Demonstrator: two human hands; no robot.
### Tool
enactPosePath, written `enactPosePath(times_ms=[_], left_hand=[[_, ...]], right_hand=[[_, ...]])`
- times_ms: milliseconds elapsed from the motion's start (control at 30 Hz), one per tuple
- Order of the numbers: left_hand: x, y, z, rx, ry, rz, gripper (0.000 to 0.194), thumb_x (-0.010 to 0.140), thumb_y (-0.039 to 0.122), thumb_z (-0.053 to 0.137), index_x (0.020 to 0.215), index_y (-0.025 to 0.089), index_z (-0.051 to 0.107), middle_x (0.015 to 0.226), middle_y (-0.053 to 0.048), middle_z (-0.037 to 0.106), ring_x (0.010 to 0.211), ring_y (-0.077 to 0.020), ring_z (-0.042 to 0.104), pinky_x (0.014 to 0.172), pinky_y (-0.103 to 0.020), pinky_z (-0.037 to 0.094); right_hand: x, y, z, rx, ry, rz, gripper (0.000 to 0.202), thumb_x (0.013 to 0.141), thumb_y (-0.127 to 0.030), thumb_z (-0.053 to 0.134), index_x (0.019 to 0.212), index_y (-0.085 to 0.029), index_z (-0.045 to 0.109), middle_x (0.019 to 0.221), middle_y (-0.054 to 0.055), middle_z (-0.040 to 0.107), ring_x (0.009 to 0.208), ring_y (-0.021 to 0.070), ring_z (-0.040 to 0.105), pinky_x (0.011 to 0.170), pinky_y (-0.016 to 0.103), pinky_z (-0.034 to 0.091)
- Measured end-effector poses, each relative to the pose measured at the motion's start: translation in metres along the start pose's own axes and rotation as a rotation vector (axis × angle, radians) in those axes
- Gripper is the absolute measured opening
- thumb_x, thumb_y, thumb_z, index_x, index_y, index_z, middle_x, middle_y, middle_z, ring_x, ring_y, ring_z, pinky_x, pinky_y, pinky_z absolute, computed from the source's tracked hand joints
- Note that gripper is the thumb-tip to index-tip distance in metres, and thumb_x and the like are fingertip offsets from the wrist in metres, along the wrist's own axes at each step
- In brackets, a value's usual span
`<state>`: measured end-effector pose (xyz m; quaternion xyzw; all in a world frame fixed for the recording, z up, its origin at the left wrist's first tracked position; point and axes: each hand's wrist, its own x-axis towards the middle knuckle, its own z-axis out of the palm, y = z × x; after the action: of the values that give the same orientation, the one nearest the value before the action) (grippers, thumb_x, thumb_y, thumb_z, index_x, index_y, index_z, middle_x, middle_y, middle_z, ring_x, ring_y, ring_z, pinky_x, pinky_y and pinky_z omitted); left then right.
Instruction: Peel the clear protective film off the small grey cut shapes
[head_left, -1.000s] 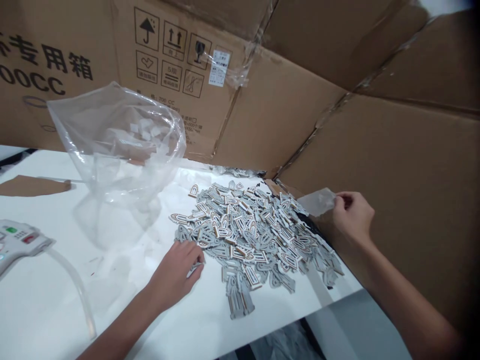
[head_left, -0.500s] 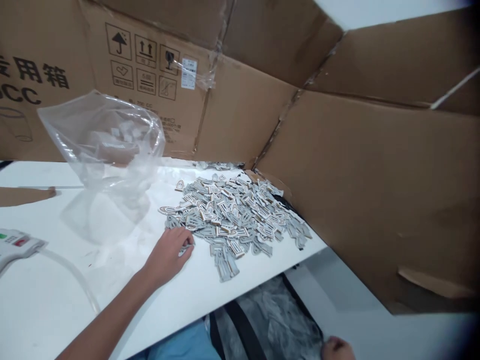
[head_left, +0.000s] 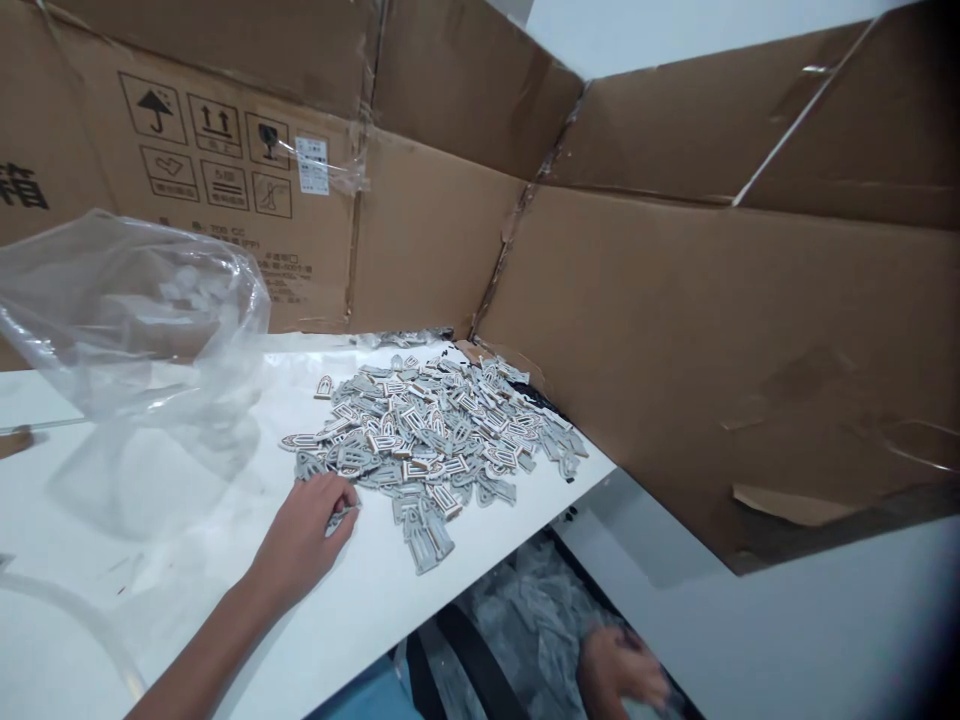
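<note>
My left hand [head_left: 304, 530] rests on the white table at the near left edge of a heap of small flat pieces [head_left: 427, 430]. These are arch-shaped with slots, some grey, some white with brown edges. Its fingers curl closed, and a grey slotted piece [head_left: 343, 518] shows between thumb and forefinger. Below the table edge, my right hand [head_left: 622, 668] is over crumpled clear plastic [head_left: 517, 610] in a dark-edged container. Motion smears its fingers, so whether it holds anything cannot be made out.
Tall cardboard walls [head_left: 637, 330] stand behind and to the right of the heap. A clear plastic bag [head_left: 142, 310] with small pale things inside stands at the left on the white table [head_left: 180, 560]. A pale cable [head_left: 82, 610] runs across the lower left.
The camera view has swung to the right, so the scene sits further left. My right hand has moved up and inward over the plastic. My left hand stays at the heap's edge.
</note>
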<state>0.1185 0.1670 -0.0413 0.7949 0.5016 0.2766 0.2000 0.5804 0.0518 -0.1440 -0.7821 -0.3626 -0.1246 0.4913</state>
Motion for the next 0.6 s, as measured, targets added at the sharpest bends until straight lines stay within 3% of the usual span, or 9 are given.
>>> enactPosePath(times_ms=[67, 133, 200, 267, 367, 467, 600], left_hand=[[0.0, 0.0, 0.0, -0.004, -0.006, -0.003, 0.011, 0.109, 0.029, 0.056, 0.103, 0.025, 0.065, 0.103, -0.004, 0.069, 0.097, -0.0264, 0.061, 0.089, -0.044, 0.043], [0.0, 0.0, 0.0, -0.008, -0.007, -0.007, 0.011, 0.109, 0.029, 0.056, 0.103, 0.025, 0.065, 0.103, -0.004, 0.069, 0.097, -0.0261, 0.061, 0.089, -0.044, 0.043], [0.0, 0.0, -0.001, -0.012, -0.006, -0.008, 0.01, 0.108, 0.029, 0.057, 0.103, 0.025, 0.065, 0.103, -0.004, 0.069, 0.097, -0.0259, 0.061, 0.09, -0.044, 0.043], [0.001, 0.001, -0.002, -0.015, -0.004, -0.007, 0.011, 0.109, 0.028, 0.056, 0.103, 0.025, 0.065, 0.103, -0.004, 0.069, 0.096, -0.0259, 0.061, 0.09, -0.044, 0.044], [0.001, 0.002, -0.003, -0.019, -0.005, 0.001, 0.012, 0.109, 0.029, 0.055, 0.103, 0.024, 0.064, 0.103, -0.006, 0.069, 0.097, -0.0265, 0.061, 0.089, -0.045, 0.045], [0.002, 0.003, -0.004, -0.019, -0.007, 0.005, 0.011, 0.109, 0.028, 0.055, 0.103, 0.025, 0.064, 0.103, -0.006, 0.069, 0.098, -0.0273, 0.062, 0.09, -0.045, 0.045], [0.002, 0.004, -0.005, -0.02, -0.001, 0.003, 0.009, 0.108, 0.025, 0.057, 0.104, 0.025, 0.064, 0.103, -0.005, 0.068, 0.098, -0.0275, 0.062, 0.09, -0.046, 0.045]], right_hand=[[0.034, -0.024, 0.03, 0.05, 0.143, -0.013, 0.054, 0.112, -0.063, 0.047, 0.138, -0.018, 0.062, 0.132, 0.016, 0.064, 0.127, 0.0295, 0.061, 0.113, 0.056, 0.054], [0.063, -0.06, 0.059, 0.094, 0.126, -0.109, 0.055, 0.114, -0.06, 0.037, 0.135, -0.016, 0.061, 0.132, 0.02, 0.061, 0.127, 0.0316, 0.059, 0.113, 0.057, 0.051], [0.081, -0.104, 0.086, 0.136, -0.142, -0.321, 0.049, 0.112, -0.056, 0.042, 0.132, -0.018, 0.065, 0.129, 0.016, 0.066, 0.119, 0.0263, 0.063, 0.111, 0.047, 0.054], [0.088, -0.146, 0.112, 0.143, -0.497, -0.55, 0.041, 0.108, -0.051, 0.056, 0.135, -0.026, 0.071, 0.138, 0.01, 0.069, 0.128, 0.0224, 0.063, 0.118, 0.039, 0.052], [0.089, -0.191, 0.145, 0.063, -0.825, -0.704, 0.055, 0.098, -0.04, 0.067, 0.153, -0.031, 0.068, 0.157, 0.009, 0.063, 0.142, 0.027, 0.056, 0.125, 0.045, 0.044], [0.091, -0.208, 0.165, -0.028, -0.935, -0.703, 0.058, 0.1, -0.037, 0.064, 0.158, -0.03, 0.065, 0.159, 0.012, 0.061, 0.143, 0.032, 0.054, 0.125, 0.052, 0.04], [0.107, -0.21, 0.177, -0.077, -0.9, -0.674, 0.049, 0.102, -0.027, 0.06, 0.149, -0.022, 0.072, 0.148, 0.015, 0.065, 0.137, 0.0305, 0.054, 0.123, 0.047, 0.04]])
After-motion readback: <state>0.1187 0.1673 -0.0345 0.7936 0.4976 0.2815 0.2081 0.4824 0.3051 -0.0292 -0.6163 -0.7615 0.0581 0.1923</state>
